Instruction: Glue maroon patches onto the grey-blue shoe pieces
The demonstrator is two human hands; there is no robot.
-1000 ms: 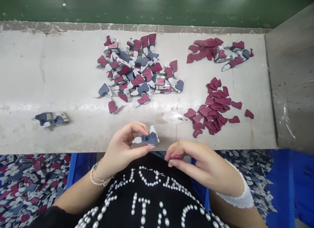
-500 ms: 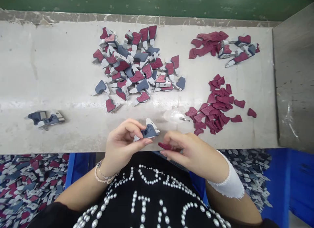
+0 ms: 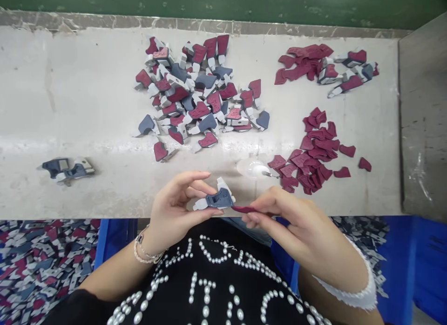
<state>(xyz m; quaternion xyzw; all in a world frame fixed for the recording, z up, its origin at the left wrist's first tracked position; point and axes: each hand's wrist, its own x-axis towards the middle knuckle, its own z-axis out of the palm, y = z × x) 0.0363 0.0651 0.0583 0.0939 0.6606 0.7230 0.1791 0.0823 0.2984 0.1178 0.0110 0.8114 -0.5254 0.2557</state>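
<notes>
Seen from my remote head camera, looking forward and down: a long concrete-like work ledge (image 3: pixel 70 106) runs across the view, with a green wall (image 3: pixel 223 3) behind it and a grey metal panel (image 3: pixel 424 129) at its right end. Below it, blue bins (image 3: pixel 398 274) hold heaps of loose pieces (image 3: pixel 35 269) on both sides of the person's black top with pearl lettering (image 3: pixel 209 283).

On the ledge I see a central pile of maroon, grey and white pieces (image 3: pixel 195 92), a pile of maroon shapes (image 3: pixel 314 148) to the right, and a mixed pile (image 3: pixel 314 64) beyond it. Two grey-and-white parts (image 3: pixel 66 169) lie apart at left, and a clear plastic bottle (image 3: pixel 252 168) with a thin metal tip lies near the ledge's front edge.

The left hand (image 3: pixel 174 213), with a beaded bracelet (image 3: pixel 148 250), pinches a grey-and-white piece (image 3: pixel 218 200) between thumb and fingers, above the front edge. The right hand (image 3: pixel 300 227), with a white lace cuff (image 3: pixel 345 292), pinches a thin maroon strip (image 3: pixel 244 209) narrowly between thumb and forefinger, its end at the piece's lower edge.
</notes>
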